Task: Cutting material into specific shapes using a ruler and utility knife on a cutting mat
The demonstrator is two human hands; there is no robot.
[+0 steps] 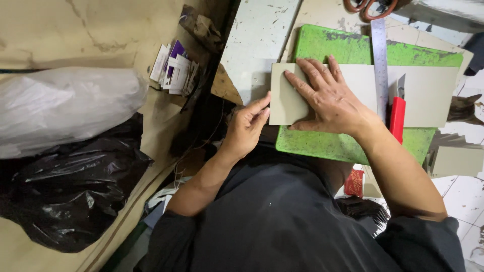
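A long grey cardboard strip (428,95) lies across a scuffed green cutting mat (333,45). My right hand (327,98) rests flat on the strip's left part with its fingers spread. My left hand (247,126) is curled at the strip's left edge, thumb and fingertips pinching it. A steel ruler (379,55) lies across the strip just right of my right wrist. A red utility knife (397,116) lies beside the ruler with its blade out, and no hand touches it.
Orange-handled scissors (368,7) lie at the top edge. Cut grey cardboard pieces (456,158) are stacked at the right. Purple and white cards (174,68), a white plastic bag (65,106) and a black plastic bag (75,191) sit at the left. A small red cup (354,182) stands below the mat.
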